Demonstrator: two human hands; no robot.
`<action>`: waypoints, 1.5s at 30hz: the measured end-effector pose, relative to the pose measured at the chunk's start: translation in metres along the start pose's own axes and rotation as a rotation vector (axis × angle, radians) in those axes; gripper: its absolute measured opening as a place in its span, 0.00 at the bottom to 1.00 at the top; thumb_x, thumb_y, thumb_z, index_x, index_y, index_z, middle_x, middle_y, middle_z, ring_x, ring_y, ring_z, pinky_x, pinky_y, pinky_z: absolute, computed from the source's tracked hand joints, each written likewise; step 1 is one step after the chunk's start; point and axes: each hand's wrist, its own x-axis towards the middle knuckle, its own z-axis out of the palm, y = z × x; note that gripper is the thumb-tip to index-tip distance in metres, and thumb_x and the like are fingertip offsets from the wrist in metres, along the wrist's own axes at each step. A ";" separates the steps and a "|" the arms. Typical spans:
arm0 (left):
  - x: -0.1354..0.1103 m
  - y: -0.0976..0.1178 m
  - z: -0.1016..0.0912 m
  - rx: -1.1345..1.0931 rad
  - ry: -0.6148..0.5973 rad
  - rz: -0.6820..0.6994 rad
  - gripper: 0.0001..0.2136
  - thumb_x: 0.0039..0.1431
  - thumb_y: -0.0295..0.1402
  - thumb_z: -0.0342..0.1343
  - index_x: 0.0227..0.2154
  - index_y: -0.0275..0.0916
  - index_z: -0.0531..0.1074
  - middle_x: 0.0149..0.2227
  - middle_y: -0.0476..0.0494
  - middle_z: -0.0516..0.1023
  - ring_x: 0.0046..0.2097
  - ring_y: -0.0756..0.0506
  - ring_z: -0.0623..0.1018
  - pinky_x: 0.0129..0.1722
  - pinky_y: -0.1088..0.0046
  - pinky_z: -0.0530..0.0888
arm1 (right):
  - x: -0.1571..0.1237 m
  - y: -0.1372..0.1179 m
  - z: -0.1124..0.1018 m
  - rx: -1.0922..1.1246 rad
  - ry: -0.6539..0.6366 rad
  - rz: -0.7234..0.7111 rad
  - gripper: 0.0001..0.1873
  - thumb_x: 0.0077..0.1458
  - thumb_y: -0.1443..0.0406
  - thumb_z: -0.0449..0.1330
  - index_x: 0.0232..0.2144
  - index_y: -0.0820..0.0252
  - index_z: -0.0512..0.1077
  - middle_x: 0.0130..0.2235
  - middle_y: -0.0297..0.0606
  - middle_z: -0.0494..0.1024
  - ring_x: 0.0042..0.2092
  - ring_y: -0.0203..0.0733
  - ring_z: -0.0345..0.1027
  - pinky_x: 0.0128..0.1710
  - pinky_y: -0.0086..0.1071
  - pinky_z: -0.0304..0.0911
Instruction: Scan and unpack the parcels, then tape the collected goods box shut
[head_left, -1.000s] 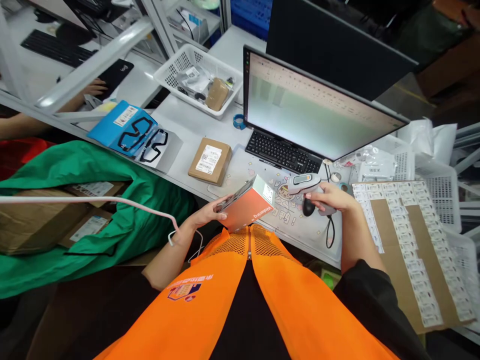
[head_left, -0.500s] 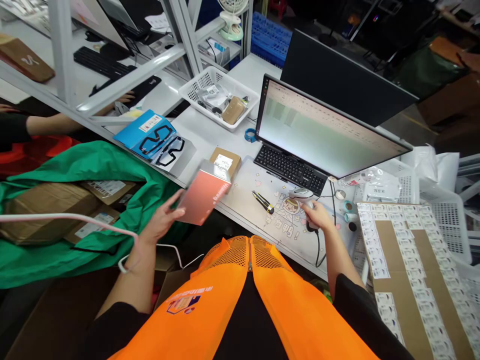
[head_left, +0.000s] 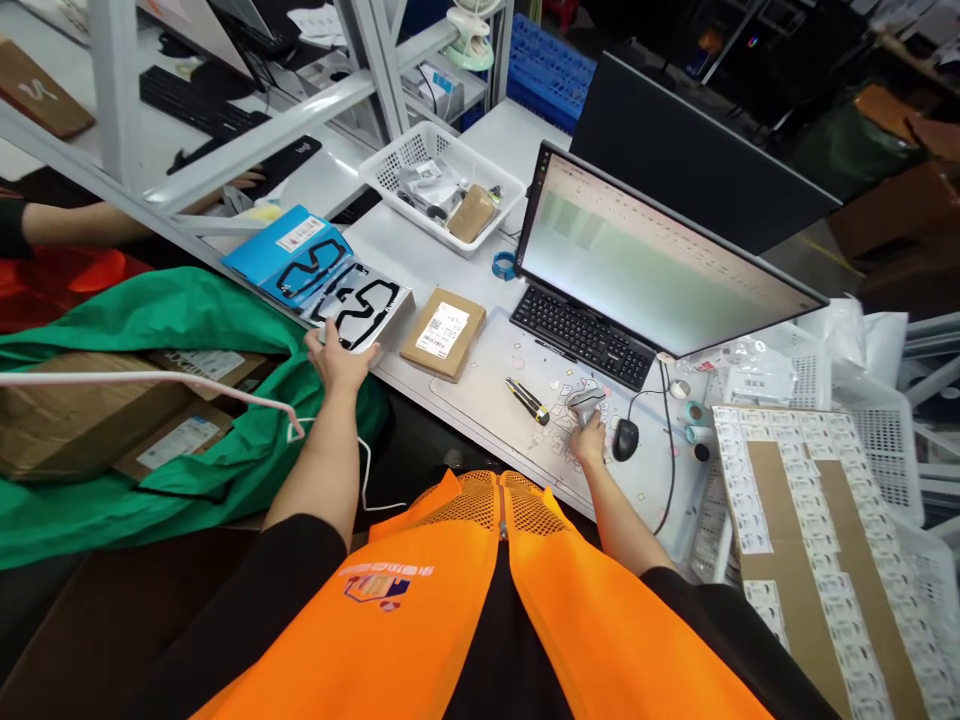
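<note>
My left hand grips the near edge of a white box with a black track-shaped print, fingers and thumb on either side. That box lies against a blue box with a similar print at the table's left edge. Closed around the handle of a grey barcode scanner is my right hand. The scanner's head points away from me, above the desk mat. A flat brown carton with a white label lies between my hands. The orange-faced box is not visible.
A yellow-black utility knife, black mouse and keyboard lie before a monitor. Behind stands a white basket of small items. A labelled cardboard sheet is at right. A co-worker's arm shows left.
My left hand has moved up-left from holding the orange-faced box in the air to the white box by the blue one. The brown carton is uncovered. My right hand has shifted left with the scanner.
</note>
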 end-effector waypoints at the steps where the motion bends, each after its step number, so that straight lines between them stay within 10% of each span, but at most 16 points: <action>1: 0.004 0.002 0.007 0.010 -0.017 -0.006 0.50 0.49 0.40 0.76 0.73 0.36 0.62 0.72 0.25 0.57 0.71 0.24 0.65 0.73 0.45 0.62 | -0.001 0.001 0.005 -0.012 0.007 0.009 0.41 0.67 0.65 0.49 0.77 0.75 0.46 0.64 0.67 0.69 0.65 0.66 0.68 0.63 0.49 0.64; 10: 0.022 0.004 0.036 -0.001 -0.100 -0.022 0.47 0.55 0.40 0.74 0.74 0.35 0.60 0.73 0.24 0.56 0.71 0.25 0.65 0.72 0.49 0.63 | 0.006 0.015 0.021 -0.049 0.015 -0.033 0.43 0.65 0.63 0.51 0.77 0.72 0.44 0.65 0.65 0.69 0.66 0.67 0.66 0.63 0.51 0.65; 20: 0.075 0.005 -0.036 -0.006 0.035 0.164 0.50 0.50 0.36 0.79 0.73 0.31 0.60 0.72 0.28 0.57 0.73 0.29 0.62 0.75 0.54 0.57 | 0.005 0.013 0.016 -0.066 -0.016 -0.028 0.45 0.66 0.62 0.52 0.78 0.73 0.43 0.67 0.64 0.69 0.69 0.65 0.64 0.64 0.48 0.64; 26: 0.097 -0.008 -0.035 -0.006 0.004 0.076 0.48 0.57 0.32 0.75 0.72 0.21 0.54 0.77 0.20 0.46 0.77 0.30 0.52 0.77 0.53 0.50 | 0.012 0.010 -0.011 -0.068 0.014 -0.029 0.45 0.66 0.53 0.58 0.74 0.77 0.54 0.64 0.67 0.72 0.66 0.66 0.67 0.65 0.48 0.62; 33: 0.030 0.024 -0.021 0.102 0.078 0.284 0.41 0.60 0.37 0.69 0.72 0.28 0.59 0.78 0.23 0.46 0.78 0.25 0.49 0.77 0.44 0.46 | 0.107 -0.015 -0.064 -0.084 0.175 -0.177 0.32 0.69 0.60 0.52 0.68 0.73 0.67 0.67 0.63 0.68 0.67 0.62 0.62 0.69 0.48 0.57; 38: -0.040 0.063 0.021 0.060 -0.214 0.311 0.39 0.62 0.45 0.66 0.70 0.30 0.64 0.74 0.20 0.57 0.76 0.27 0.57 0.76 0.48 0.53 | 0.152 -0.044 -0.068 -0.187 0.017 -0.124 0.32 0.68 0.60 0.56 0.70 0.65 0.68 0.78 0.56 0.49 0.77 0.68 0.41 0.73 0.59 0.49; 45: -0.075 0.089 0.061 0.125 -0.549 0.082 0.68 0.40 0.60 0.76 0.79 0.44 0.45 0.80 0.22 0.32 0.76 0.09 0.34 0.67 0.19 0.47 | 0.145 -0.032 -0.064 -0.119 0.081 -0.160 0.32 0.67 0.59 0.56 0.68 0.68 0.70 0.78 0.56 0.51 0.78 0.67 0.40 0.74 0.58 0.48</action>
